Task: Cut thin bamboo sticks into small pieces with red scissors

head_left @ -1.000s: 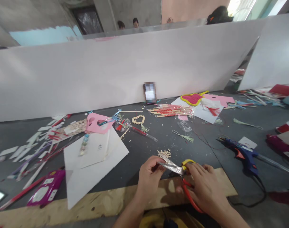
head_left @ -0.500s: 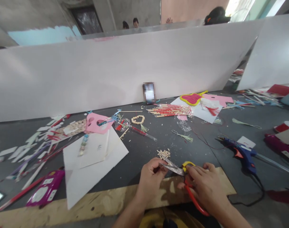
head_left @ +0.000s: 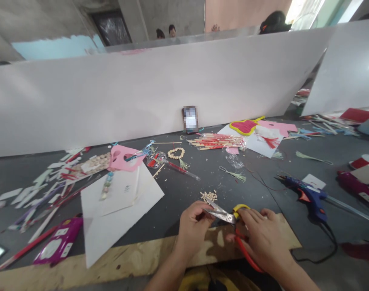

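Note:
My right hand grips the red and yellow handles of a pair of scissors, whose metal blades point left. My left hand is closed in a pinch at the blade tips, holding something too small to make out. Both hands hover over the front edge of the dark table, above a wooden board. A small heap of pale wooden beads lies just beyond the blades.
A blue glue gun with its cord lies to the right. White card sheets lie to the left, with a magenta packet and paper scraps beyond. A bundle of sticks, a bead ring and pink cutouts lie further back. A white partition stands behind.
Both hands and the scissors have stayed almost in place, shifting only slightly; the left-hand pinch stays at the blade tips. Nothing else on the table moved.

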Demonstrator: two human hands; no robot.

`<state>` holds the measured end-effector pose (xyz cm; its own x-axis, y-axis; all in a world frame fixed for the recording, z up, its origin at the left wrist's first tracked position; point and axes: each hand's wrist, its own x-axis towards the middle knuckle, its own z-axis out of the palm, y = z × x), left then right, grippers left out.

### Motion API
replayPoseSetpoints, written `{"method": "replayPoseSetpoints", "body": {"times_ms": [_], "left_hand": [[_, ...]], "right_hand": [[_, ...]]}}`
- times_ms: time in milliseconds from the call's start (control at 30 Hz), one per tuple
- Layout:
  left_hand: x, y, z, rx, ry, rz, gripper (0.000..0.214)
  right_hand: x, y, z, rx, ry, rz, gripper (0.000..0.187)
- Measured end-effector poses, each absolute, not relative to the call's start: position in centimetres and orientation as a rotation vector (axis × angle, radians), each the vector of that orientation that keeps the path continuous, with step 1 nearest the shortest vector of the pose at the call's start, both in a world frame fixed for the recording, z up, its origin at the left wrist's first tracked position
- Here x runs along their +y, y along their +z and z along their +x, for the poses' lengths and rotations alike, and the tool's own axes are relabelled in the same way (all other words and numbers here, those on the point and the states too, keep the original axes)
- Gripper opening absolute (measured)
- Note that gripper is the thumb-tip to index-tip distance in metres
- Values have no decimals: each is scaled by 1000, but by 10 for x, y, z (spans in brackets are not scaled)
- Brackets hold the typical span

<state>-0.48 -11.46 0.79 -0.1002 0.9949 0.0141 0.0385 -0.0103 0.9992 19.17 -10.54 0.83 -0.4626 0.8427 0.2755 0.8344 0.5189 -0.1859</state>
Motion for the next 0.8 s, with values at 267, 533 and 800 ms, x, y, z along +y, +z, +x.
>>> {"method": "replayPoseSetpoints", "body": {"times_ms": [267, 533, 800], "left_hand": [[-112, 12, -3, 1241, 1226, 1157, 16], [-111, 12, -2, 1193, 1089, 1080, 8], [-113, 12, -1, 1300, 1093, 1099, 11]], "right_hand": [[-108, 4, 192, -2419, 5, -1400, 36], [-105, 17, 195, -2480, 22, -1333, 8], [-103, 11, 192, -2456, 12, -1373, 15]]}}
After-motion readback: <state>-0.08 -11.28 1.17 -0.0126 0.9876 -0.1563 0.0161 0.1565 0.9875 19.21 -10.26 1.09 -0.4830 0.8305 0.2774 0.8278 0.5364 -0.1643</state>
